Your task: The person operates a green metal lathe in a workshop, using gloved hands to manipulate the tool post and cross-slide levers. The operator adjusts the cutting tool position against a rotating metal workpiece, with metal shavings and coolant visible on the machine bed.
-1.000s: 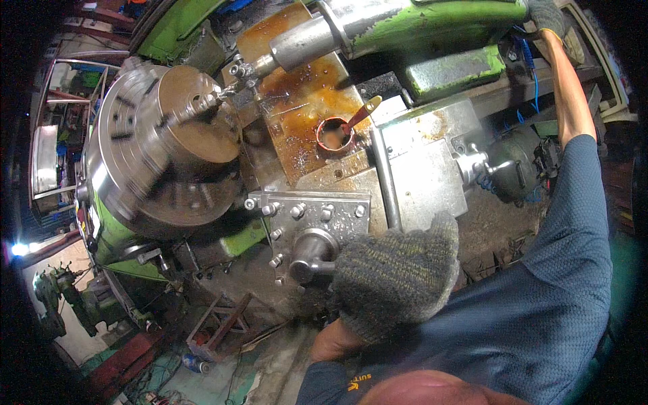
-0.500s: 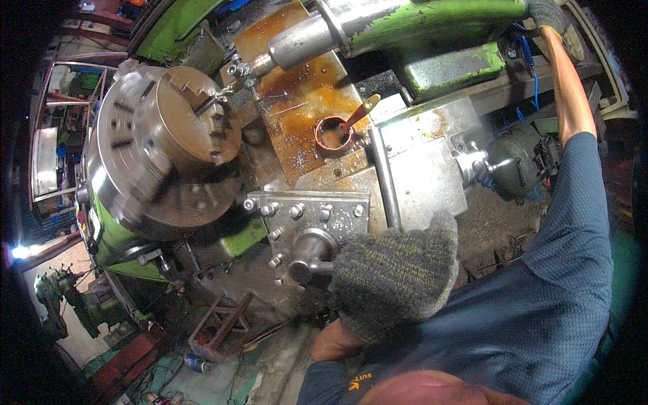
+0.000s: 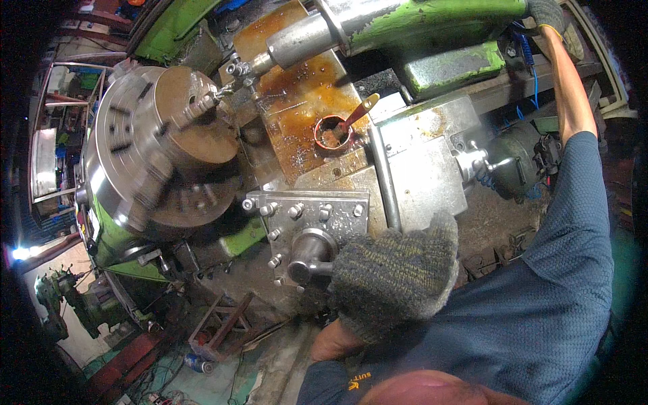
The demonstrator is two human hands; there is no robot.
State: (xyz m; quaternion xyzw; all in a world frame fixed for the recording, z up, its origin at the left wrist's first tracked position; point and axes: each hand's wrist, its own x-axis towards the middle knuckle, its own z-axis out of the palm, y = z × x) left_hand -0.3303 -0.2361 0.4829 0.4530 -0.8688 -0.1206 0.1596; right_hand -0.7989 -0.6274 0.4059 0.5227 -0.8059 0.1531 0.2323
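My left hand [image 3: 395,280], in a dark grey knitted glove, is closed over the lever of the square tool post [image 3: 300,219]; its fingertips are hidden. At the top right my right hand [image 3: 545,15], also gloved, rests at the rear end of the green tailstock [image 3: 432,23], its fingers mostly hidden. From the tailstock a steel quill [image 3: 300,44] holds a drill chuck [image 3: 241,69]. The small tool in it reaches the face of a round brown workpiece [image 3: 202,135]. That workpiece sits in the large lathe chuck [image 3: 128,148], smeared by turning.
A brush [image 3: 359,113] stands in a small tin [image 3: 333,133] of dark liquid on the wet, oil-stained carriage [image 3: 290,121]. Metal chips lie around it. A steel bar [image 3: 385,179] lies beside the tin. A metal frame [image 3: 226,324] and a can [image 3: 198,363] are on the floor.
The lathe chuck and workpiece have turned; their jaws and slots show in other places. Both my hands stay where they were.
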